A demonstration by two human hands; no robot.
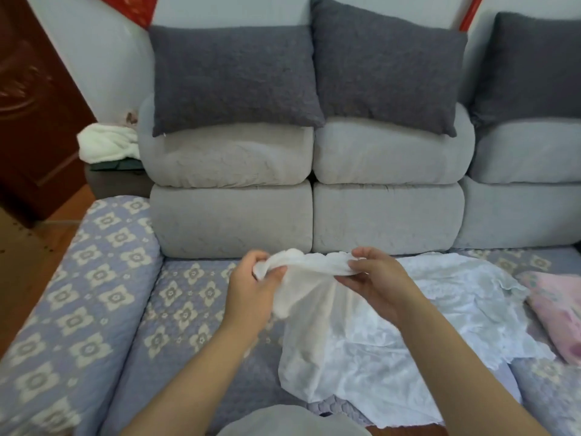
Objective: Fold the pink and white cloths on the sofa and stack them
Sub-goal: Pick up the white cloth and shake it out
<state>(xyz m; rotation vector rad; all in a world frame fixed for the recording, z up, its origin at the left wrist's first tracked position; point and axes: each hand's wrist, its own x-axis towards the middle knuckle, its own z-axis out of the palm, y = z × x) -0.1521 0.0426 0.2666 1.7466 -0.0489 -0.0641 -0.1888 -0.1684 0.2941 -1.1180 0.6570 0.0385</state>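
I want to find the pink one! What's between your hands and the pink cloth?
In the head view, the spread-out part of the white cloth lies on the sofa between the hands and the pink cloth.

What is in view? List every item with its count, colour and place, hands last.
white cloth: 1, white lace, on the seat, top edge bunched between both hands
pink cloth: 1, pink, crumpled on the seat at the right edge
sofa: 1, light grey, across the middle
seat cover: 1, lavender with cream flowers, over the seat and left arm
pillows: 3, dark grey, along the sofa's top
towel: 1, cream, on a dark side table left of the sofa
door: 1, dark brown, far left
left hand: 1, grips the cloth's left end
right hand: 1, pinches the cloth's right end
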